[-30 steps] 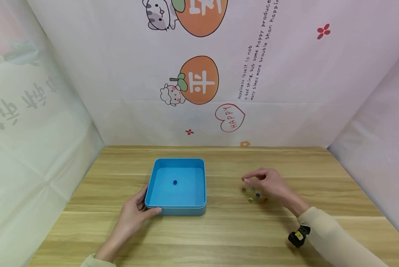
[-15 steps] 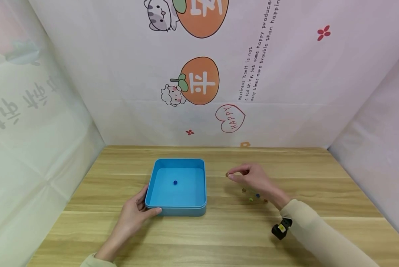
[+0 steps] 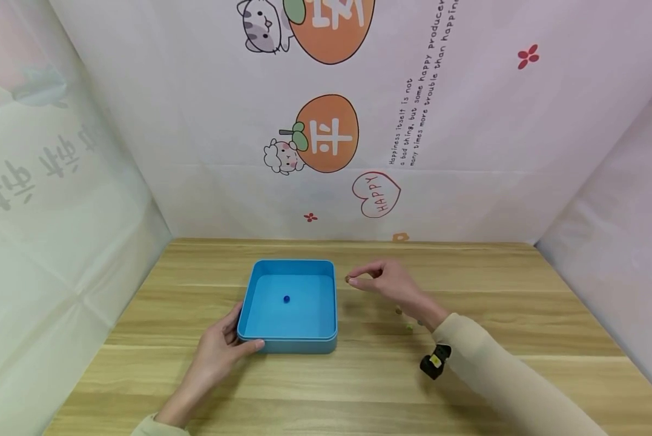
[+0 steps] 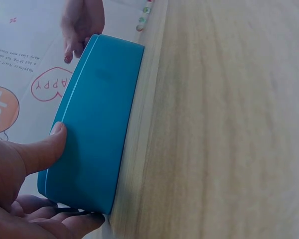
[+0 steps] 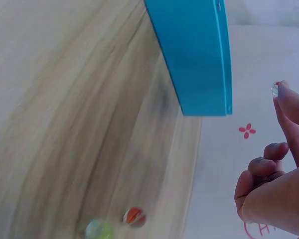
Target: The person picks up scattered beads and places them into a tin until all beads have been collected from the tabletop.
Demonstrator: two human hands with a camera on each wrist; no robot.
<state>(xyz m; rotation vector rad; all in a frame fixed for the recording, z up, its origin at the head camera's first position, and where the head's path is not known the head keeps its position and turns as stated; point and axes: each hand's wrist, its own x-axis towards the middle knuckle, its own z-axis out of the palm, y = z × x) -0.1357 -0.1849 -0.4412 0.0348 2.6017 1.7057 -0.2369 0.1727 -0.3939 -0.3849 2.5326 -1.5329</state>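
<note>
A square blue box (image 3: 298, 346), open at the top, stands on the table with one dark blue marble (image 3: 286, 298) on its floor. My left hand (image 3: 217, 348) holds its front left corner, thumb on the front wall and fingers against the left side. Just right of the box, my right hand (image 3: 388, 283) is raised above the table. Its thumb and index finger pinch a small clear marble (image 5: 274, 89) with a reddish-brown core. Below the right forearm lie more marbles, a brownish one (image 3: 399, 310) and a yellow-green one (image 3: 410, 327); the forearm hides others.
The wooden table (image 3: 315, 393) runs back to a printed white cloth (image 3: 456, 200), with more cloth at both sides. A black device (image 3: 434, 363) is strapped to the right wrist. In the right wrist view, an orange-cored marble (image 5: 134, 216) lies on the wood.
My right hand has carried the pinched marble leftward from above the loose marbles to near the box's right wall. The left hand and box stay in place.
</note>
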